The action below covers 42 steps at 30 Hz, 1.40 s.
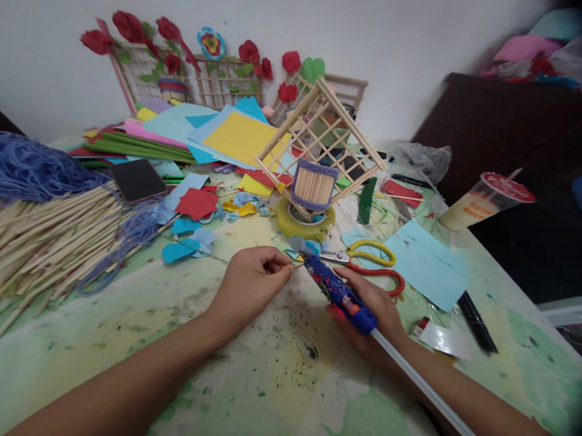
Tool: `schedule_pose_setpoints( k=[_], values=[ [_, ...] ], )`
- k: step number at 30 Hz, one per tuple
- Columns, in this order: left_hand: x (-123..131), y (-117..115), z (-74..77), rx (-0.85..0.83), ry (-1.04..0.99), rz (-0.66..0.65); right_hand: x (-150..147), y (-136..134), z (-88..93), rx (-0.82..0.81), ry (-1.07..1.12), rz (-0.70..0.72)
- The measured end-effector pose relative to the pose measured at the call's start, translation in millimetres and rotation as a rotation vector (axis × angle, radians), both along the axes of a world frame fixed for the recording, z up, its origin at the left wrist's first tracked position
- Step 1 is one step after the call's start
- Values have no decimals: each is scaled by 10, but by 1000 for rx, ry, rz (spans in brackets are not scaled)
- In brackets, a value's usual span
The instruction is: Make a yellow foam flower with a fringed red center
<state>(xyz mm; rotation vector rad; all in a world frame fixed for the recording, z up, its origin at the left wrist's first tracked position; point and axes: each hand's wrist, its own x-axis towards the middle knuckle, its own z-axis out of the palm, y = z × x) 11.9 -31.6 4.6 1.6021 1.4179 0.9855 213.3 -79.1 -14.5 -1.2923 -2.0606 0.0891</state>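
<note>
In the middle of the table, my right hand (375,305) is wrapped round a blue glue gun (338,294), a long clear glue stick (419,384) jutting from its back end. My left hand (253,279) is closed in a pinch close to the gun's nozzle. What it pinches is too small to name; a thin reddish line shows at the fingertips. Just beyond the nozzle are blue paper petals (306,246). Scissors (372,259) with one yellow and one red handle lie behind the gun.
A stick lattice frame (323,143) leans on a roll of yellowish tape (306,225). To the left lie wooden sticks (40,240), blue yarn (31,165) and a phone (138,181). A light blue sheet (424,262) and a lidded drink cup (487,199) are on the right.
</note>
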Motion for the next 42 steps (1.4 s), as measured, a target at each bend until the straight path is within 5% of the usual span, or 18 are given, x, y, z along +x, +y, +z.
schedule_pose_setpoints(
  k=[11,22,42],
  values=[
    [-13,15,53,-7,-2,54,7,6,11,-11,-16,-9],
    [14,19,52,-207,-162,62,12,-1,3,-3,-20,-3],
    [1,24,11,-82,-17,28,7,2,10,-2,-16,6]
  ],
)
